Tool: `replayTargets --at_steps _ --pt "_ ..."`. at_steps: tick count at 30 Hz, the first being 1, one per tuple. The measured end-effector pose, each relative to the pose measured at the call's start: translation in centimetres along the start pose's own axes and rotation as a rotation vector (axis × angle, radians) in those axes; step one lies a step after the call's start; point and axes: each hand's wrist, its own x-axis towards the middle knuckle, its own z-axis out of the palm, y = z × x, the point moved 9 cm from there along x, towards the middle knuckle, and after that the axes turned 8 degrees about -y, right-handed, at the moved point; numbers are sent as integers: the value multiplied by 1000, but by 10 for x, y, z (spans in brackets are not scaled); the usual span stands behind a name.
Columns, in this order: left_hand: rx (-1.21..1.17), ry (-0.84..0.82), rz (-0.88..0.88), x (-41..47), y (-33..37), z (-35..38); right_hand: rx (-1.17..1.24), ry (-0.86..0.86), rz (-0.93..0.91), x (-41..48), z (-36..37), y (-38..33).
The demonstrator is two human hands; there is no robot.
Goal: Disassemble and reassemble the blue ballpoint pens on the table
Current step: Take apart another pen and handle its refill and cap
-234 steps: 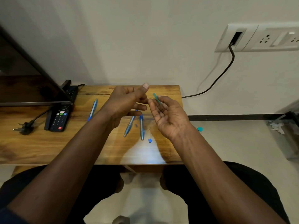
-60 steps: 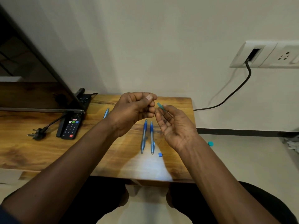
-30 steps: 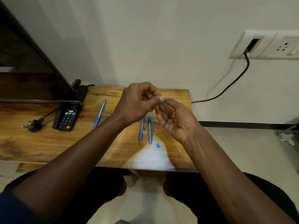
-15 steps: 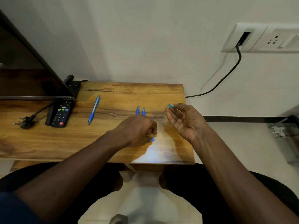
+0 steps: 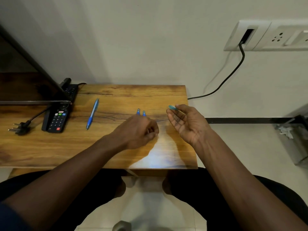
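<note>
Two pens (image 5: 138,111) lay side by side on the wooden table (image 5: 50,147). Only their far ends were seen, at 12 o'clock of the left hand (image 5: 138,130), which was rested over them with fingers curled; whether anything was gripped could not be told. A teal piece (image 5: 171,107) was pinched at the fingertips of the right hand (image 5: 188,125), held palm up at 3 o'clock. A third pen (image 5: 92,114) lay at 9 o'clock, with a remote (image 5: 56,119) and plug (image 5: 20,128) beyond. At 1 o'clock a cable (image 5: 233,72) was run up the white wall (image 5: 150,39) to a socket (image 5: 246,35).
</note>
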Motion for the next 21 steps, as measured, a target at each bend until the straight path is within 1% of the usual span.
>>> replayTargets --at_steps 4,6,8,9,13,16,21 --pt "-470 228 -14 -11 -17 -47 -14 -5 7 -1 7 3" --pt "-704 303 3 -15 -21 -60 -16 -4 7 -1 12 4" --pt "-873 349 18 -17 -23 -64 -20 -14 5 -2 17 5" --pt "-902 373 32 -18 -23 -65 -21 -21 5 -3 19 6" --pt "-772 485 134 -25 -21 -76 -33 -34 5 -4 26 8" --pt "-683 550 148 -31 -20 -82 -50 -39 6 -5 31 10" --pt "-581 532 191 -35 -12 -83 -86 -65 33 -5 38 16"
